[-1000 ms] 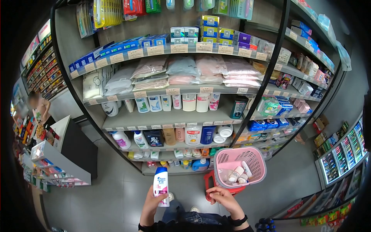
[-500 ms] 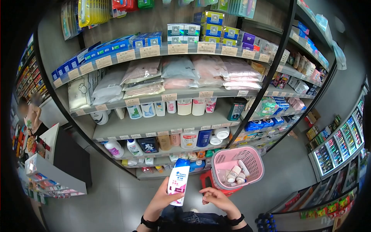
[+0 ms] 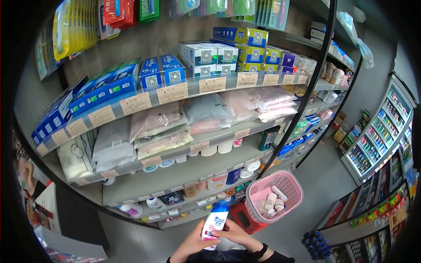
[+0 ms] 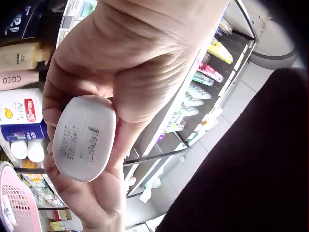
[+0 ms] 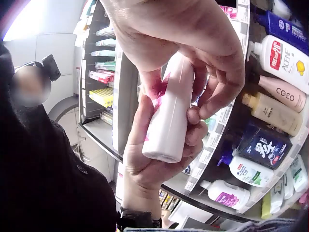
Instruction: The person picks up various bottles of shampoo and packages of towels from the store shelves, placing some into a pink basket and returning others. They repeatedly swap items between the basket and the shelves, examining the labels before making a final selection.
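A white shampoo bottle (image 3: 212,225) with a blue cap and pink print is held low in front of me, its cap tilted up toward the shelves. My left hand (image 3: 196,241) grips its lower part from one side, thumb across the label. From the other side my right hand (image 3: 239,235) also holds it, thumb on the front and fingers curled behind, as the right wrist view shows around the bottle's white side (image 5: 169,116). In the left wrist view the bottle's flat white base (image 4: 84,140) with printed codes faces the camera.
A pink basket (image 3: 254,199) with several small bottles stands on a red stool (image 3: 245,221) to the right. Ahead is a tall shelf unit with boxes, bagged goods (image 3: 208,111) and toiletries; its black post (image 3: 302,114) stands right of centre. A drinks fridge (image 3: 379,127) is further right.
The shampoo bottle has moved right in view, toward the basket. My right hand, earlier apart from it, now holds it together with the left. The view has shifted closer to the shelves.
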Tool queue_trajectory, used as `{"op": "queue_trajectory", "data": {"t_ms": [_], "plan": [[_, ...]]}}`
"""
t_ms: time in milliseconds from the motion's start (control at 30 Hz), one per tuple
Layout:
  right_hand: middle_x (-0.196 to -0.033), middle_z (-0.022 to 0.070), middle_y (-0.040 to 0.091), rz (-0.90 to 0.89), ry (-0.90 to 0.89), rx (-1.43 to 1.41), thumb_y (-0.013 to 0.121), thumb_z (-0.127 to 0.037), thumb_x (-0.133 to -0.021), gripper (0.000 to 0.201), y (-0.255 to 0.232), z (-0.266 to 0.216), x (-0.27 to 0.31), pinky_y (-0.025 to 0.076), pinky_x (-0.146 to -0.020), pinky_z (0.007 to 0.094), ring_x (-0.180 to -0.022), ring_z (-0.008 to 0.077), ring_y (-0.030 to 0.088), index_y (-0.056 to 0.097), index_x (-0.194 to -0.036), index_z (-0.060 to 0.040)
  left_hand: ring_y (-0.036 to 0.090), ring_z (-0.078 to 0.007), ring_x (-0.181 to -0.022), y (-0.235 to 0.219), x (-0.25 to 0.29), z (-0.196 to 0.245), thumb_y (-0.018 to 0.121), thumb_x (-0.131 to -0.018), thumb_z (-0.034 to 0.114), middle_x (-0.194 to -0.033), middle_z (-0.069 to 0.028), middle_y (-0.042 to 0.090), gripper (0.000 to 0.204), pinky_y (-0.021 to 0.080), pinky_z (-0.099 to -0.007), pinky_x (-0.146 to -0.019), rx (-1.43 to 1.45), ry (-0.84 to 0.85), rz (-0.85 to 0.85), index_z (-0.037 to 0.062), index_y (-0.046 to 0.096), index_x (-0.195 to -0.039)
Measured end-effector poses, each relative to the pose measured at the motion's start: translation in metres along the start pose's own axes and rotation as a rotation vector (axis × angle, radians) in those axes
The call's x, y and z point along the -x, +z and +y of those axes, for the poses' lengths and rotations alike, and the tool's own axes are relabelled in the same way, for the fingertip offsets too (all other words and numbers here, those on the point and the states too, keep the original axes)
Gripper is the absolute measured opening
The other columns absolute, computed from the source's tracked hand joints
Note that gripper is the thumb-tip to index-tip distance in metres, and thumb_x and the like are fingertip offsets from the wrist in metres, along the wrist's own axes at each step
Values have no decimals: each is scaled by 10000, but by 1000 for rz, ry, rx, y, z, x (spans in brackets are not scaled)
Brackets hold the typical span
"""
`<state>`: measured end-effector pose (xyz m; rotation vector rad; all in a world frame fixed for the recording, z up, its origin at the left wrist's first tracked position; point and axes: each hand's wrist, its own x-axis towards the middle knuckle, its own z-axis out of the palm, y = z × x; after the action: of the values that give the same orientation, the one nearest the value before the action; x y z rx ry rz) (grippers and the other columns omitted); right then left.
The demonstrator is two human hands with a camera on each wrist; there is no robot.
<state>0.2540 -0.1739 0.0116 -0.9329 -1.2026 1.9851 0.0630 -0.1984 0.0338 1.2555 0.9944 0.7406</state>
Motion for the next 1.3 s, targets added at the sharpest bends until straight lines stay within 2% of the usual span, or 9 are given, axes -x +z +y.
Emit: {"op": "queue_trajectory", "data": {"t_ms": [267,333,533,667,733,867,967,1067,1300], "plan": [[-1084,73,674,159,-26,-156,738,-97,-839,371,10,6,-39,501,-891,298,-998,137,635,585,-1168,-17,623,-125,-841,-55,2,-17,806,-766,103,-977,-72,620,519,517,-283,-696,259,9,35,40,455,-1143],[-1049,74,689,247,-107,-161,742,-73,-826,356,-3,-2,-47,507,-885,302,-962,140,654,599,-1146,-14,619,-132,-924,-72,4,-24,751,-785,-12,-1087,-115,634,445,509,-267,-794,118,40,88,47,476,-1131],[-1062,75,673,546,-383,-49,734,-27,-817,365,-72,-59,-79,521,-864,305,-970,152,648,570,-1143,-15,623,-140,-918,-103,21,-21,702,-814,-13,-986,-94,658,253,504,-267,-796,224,-54,204,38,545,-1006],[-1072,92,633,654,-663,152,723,65,-778,518,-131,-102,-113,534,-826,305,-976,178,643,448,-1208,-29,629,-139,-900,-101,28,-32,674,-817,-19,-965,-85,657,185,496,-255,-760,290,-16,372,52,554,-940],[-1079,102,621,648,-697,178,710,93,-769,553,-163,-114,-134,534,-821,297,-988,183,641,406,-1213,-36,549,-100,-890,-99,33,-37,655,-877,69,-967,2,602,129,437,-260,-801,229,0,375,73,566,-970],[-1096,116,626,621,-705,290,708,103,-762,576,-199,-136,-164,522,-837,298,-1006,192,639,402,-1231,-34,529,-91,-840,-80,26,-23,655,-888,120,-921,11,589,119,421,-259,-747,201,-23,498,84,551,-934],[-1041,175,675,716,-704,618,753,29,-747,560,-212,-143,-176,510,-851,328,-958,237,666,466,-1228,21,538,-95,-824,-69,17,-22,637,-902,131,-900,5,600,95,405,-247,-710,182,-5,525,89,554,-927],[-992,175,687,673,-606,637,772,-25,-745,502,-223,-147,-183,514,-839,337,-924,246,675,513,-1172,31,559,-104,-814,-55,4,-15,619,-914,113,-874,-4,617,65,403,-242,-698,209,14,517,88,561,-930],[-1054,177,629,552,-637,607,776,-31,-742,462,-247,-144,-194,531,-827,348,-951,264,661,545,-1132,57,575,-116,-800,-32,-22,-9,593,-922,89,-873,-29,640,34,403,-245,-684,223,20,535,72,565,-932]]}}
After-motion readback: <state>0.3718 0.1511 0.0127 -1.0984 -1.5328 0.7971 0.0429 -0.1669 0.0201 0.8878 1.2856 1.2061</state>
